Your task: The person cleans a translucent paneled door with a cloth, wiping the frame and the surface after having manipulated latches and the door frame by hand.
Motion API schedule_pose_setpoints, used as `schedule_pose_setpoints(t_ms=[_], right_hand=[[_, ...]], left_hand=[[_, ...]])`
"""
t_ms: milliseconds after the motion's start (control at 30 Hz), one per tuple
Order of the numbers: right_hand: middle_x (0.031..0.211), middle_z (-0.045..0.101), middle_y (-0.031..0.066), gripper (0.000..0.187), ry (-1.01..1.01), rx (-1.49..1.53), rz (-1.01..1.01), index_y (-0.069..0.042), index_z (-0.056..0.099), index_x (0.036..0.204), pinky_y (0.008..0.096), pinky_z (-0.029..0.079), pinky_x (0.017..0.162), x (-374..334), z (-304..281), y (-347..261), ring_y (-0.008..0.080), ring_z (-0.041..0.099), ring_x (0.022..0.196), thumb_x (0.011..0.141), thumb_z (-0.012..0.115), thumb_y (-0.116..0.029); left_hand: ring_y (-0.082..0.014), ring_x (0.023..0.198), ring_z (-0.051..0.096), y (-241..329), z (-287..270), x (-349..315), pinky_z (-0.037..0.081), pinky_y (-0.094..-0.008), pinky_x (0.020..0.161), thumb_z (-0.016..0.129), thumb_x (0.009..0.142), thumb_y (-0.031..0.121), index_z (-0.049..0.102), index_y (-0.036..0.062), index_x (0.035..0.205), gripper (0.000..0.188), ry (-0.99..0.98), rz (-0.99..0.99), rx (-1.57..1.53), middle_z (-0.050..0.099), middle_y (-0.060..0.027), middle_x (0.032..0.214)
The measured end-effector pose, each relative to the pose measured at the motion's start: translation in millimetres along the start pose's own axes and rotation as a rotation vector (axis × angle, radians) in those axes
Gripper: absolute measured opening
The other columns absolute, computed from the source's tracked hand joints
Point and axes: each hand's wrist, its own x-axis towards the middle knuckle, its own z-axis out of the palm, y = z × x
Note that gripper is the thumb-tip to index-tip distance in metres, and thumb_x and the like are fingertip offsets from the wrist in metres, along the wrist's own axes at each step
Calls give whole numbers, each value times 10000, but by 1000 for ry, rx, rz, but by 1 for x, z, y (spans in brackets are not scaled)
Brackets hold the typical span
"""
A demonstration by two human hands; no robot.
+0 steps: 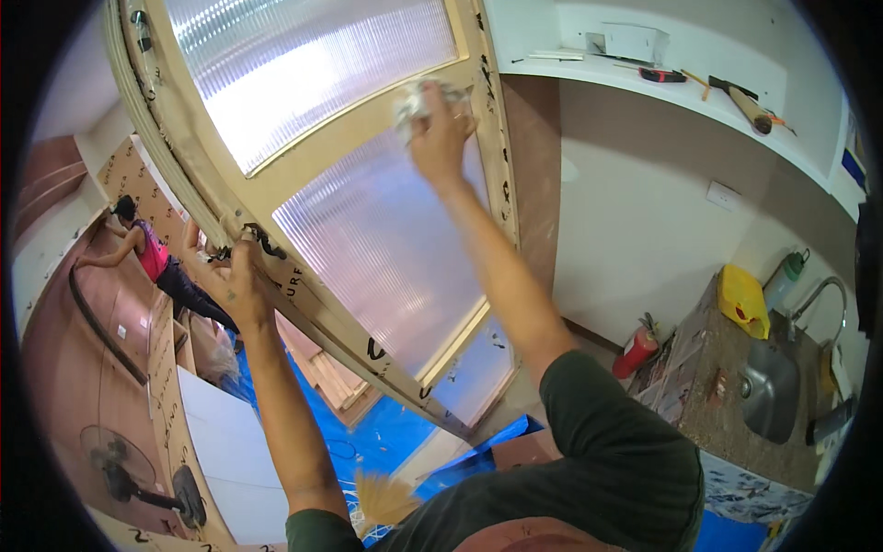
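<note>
A wooden door (345, 133) with ribbed translucent panels (377, 221) stands tilted across the middle of the view. My right hand (441, 138) is closed round a crumpled whitish rag (410, 112), pressed to the wooden rail between two panels near the door's right side. The rag's edges are smeared by motion. On the left, my left hand (235, 283) grips the door's edge (280, 267), fingers bent round it beside some black marks or fittings that I cannot make out. Part of those fingers is hidden.
Another person (152, 253) works at the far left. A shelf (598, 69) at upper right bears a hammer (750, 109) and other tools. Lower right are a fire extinguisher (636, 350), a counter with a sink (773, 391) and a yellow bag (743, 299). A fan (120, 474) stands lower left.
</note>
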Motion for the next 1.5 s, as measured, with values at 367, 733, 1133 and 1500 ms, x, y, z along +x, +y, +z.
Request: schedule_pose_setpoints(t_ms=[367,733,1133,1500], right_hand=[[1117,712,105,343,-932,612,-48,-65,671,1212,445,464,969,-143,-167,-81,319,647,1050,900,744,-190],[1137,726,78,409,-1115,106,1040,6,637,1312,331,532,927,-264,-513,104,157,674,1013,922,730,-74],[1043,708,31,282,-950,179,1491,-22,679,1235,314,530,797,-394,-614,139,131,644,894,958,674,-71],[997,709,18,272,-846,371,1518,6,698,1173,286,505,819,-355,-577,131,101,623,897,1020,663,-216]], left_hand=[[-232,1023,661,5,0,-5,561,-341,886,686,887,-9,434,5,1427,596,23,-92,7,601,-163,1288],[-398,1561,238,94,55,-33,218,-537,1226,721,927,316,559,88,1479,619,-262,553,1109,354,-145,1658],[-413,1571,206,56,22,-15,176,-599,1233,684,954,454,548,261,1488,583,-380,645,1496,304,-81,1700],[-390,1286,566,19,-272,-439,465,-448,1064,612,1020,312,623,5,1346,449,-716,-893,1095,583,-266,1406]])
